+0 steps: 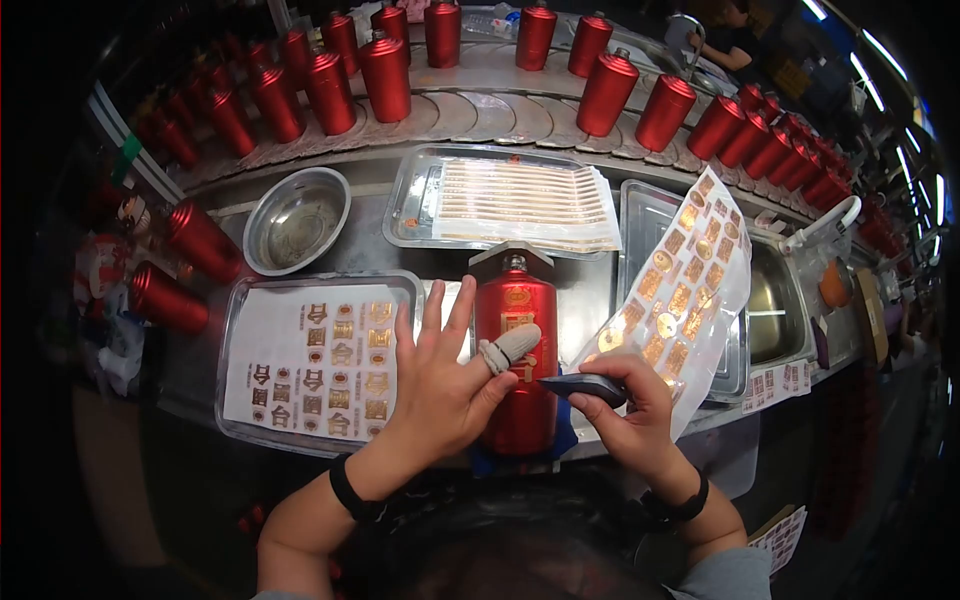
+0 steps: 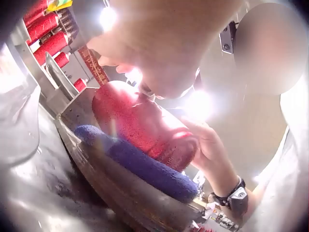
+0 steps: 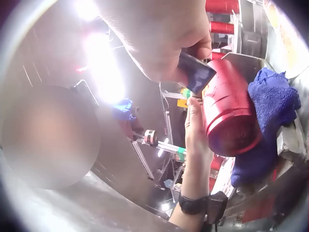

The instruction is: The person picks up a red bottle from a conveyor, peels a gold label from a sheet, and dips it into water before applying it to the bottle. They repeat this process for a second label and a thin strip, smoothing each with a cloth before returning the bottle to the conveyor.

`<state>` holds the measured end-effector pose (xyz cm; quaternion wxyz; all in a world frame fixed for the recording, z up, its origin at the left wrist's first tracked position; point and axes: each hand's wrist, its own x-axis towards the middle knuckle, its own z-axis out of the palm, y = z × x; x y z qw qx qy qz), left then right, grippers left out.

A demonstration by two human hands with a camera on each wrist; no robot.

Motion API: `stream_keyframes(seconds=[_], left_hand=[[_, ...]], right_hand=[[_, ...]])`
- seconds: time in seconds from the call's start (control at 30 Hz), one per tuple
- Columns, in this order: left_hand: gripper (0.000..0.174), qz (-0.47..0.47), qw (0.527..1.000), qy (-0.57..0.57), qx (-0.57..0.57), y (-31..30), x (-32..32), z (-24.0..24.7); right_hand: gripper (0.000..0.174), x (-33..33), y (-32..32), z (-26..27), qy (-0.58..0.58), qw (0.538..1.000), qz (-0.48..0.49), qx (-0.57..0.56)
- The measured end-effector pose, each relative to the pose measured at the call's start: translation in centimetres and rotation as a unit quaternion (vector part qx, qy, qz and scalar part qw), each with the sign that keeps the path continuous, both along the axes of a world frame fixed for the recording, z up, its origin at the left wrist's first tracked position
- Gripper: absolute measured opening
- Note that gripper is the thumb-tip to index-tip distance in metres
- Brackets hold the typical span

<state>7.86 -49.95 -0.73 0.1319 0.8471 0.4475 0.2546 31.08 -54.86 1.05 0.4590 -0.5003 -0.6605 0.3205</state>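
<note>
A red bottle [image 1: 515, 400] with gold lettering lies on a blue cloth [image 2: 140, 164] in front of the person, its neck pointing away. The left hand [image 1: 440, 385] is spread along the bottle's left side. Its index finger wears a pale cloth finger cover [image 1: 510, 348] and lies over the lettering, with the thumb beside it. The right hand [image 1: 640, 405] grips a dark tapered scraper-like tool [image 1: 590, 387], whose tip is right at the bottle's front near the left thumb. In the right wrist view the tool's flat end [image 3: 198, 72] shows against the bottle's side.
At left stands a tray [image 1: 222, 400] with a sheet of gold characters, below a metal bowl [image 1: 298, 222]. Another tray [image 1: 410, 160] holds gold strips behind the bottle. A gold sticker sheet [image 1: 690, 270] drapes at right near the sink [image 1: 785, 300]. Red bottles [image 1: 385, 80] line the conveyor.
</note>
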Motion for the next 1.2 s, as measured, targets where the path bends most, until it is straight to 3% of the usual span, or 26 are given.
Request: stream_keyframes(seconds=[0.27,0.43,0.5,0.63,0.8,0.9,1.07,1.2], left_hand=[[0.04,0.036,0.999,-0.033,-0.001,1.0,0.7,-0.3],[0.04,0.072,0.987,-0.117,-0.087,-1.4,-0.4,-1.3],[0.04,0.073,0.981,-0.143,-0.112,-2.3,-0.9,-1.3],[0.039,0.054,0.965,-0.208,-0.151,-2.9,-1.4,-0.5],[0.039,0.044,0.956,-0.239,-0.162,-3.4,-1.8,-0.7],[0.04,0.043,0.946,-0.269,-0.176,-3.8,-1.9,-1.0],[0.043,0.04,0.93,-0.306,-0.198,-3.5,-1.6,-2.1],[0.043,0.066,0.906,-0.353,-0.225,-4.0,-1.8,-2.3]], right_hand=[[0.026,-2.3,1.4,1.1,-0.032,0.999,0.031,0.017],[0.024,-2.1,3.8,1.5,-0.111,0.99,-0.062,0.065],[0.024,-1.9,5.0,1.3,-0.065,0.992,-0.088,0.068],[0.023,-2.9,6.2,3.2,-0.102,0.989,0.031,0.1],[0.022,-2.6,9.0,2.9,-0.178,0.971,-0.063,0.146],[0.021,-3.1,8.2,3.8,-0.136,0.98,0.053,0.132],[0.023,-3.9,8.4,3.1,-0.341,0.885,0.092,0.303],[0.023,-3.3,5.1,2.9,-0.328,0.866,0.281,0.254]])
